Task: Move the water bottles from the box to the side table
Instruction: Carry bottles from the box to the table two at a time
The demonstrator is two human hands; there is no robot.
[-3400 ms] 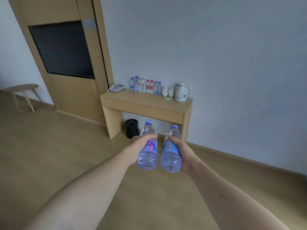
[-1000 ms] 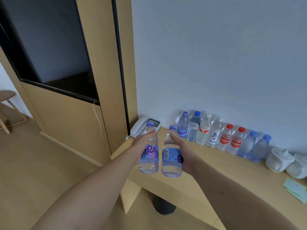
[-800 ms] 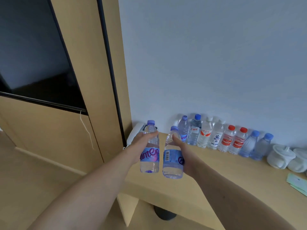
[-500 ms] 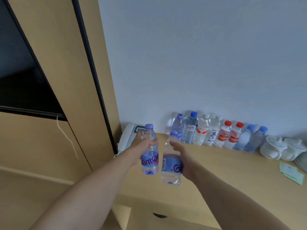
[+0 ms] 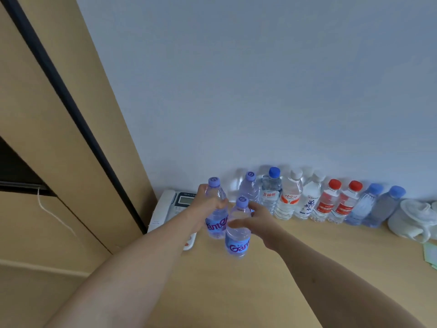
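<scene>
Bottles lowered over side table; each hand's grip wraps one; bare wood toward near edge.

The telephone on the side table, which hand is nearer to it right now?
Left. The left hand grips a water bottle right beside the telephone. The right hand holds another bottle farther along, on the side away from the telephone.
</scene>
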